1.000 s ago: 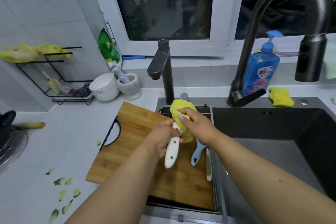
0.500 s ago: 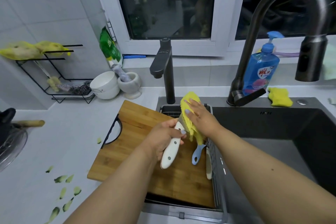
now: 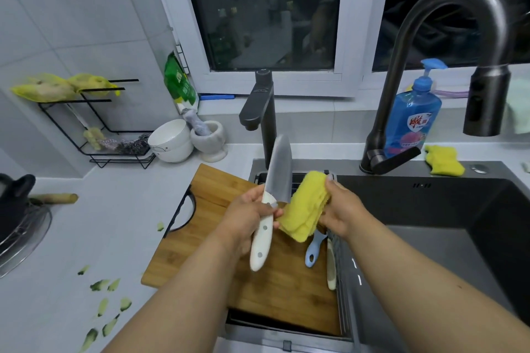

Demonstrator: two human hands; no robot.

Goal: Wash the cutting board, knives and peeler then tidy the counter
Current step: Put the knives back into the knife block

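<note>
Sponge (image 3: 304, 206) now off knife (image 3: 274, 198) blade.

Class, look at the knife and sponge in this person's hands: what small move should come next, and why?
Probably bring the sponge onto the knife blade and wipe it. The left hand grips the white handle with the blade up and bare, the right hand holds the folded sponge just beside it, not touching, and no water runs from the tap.
</note>
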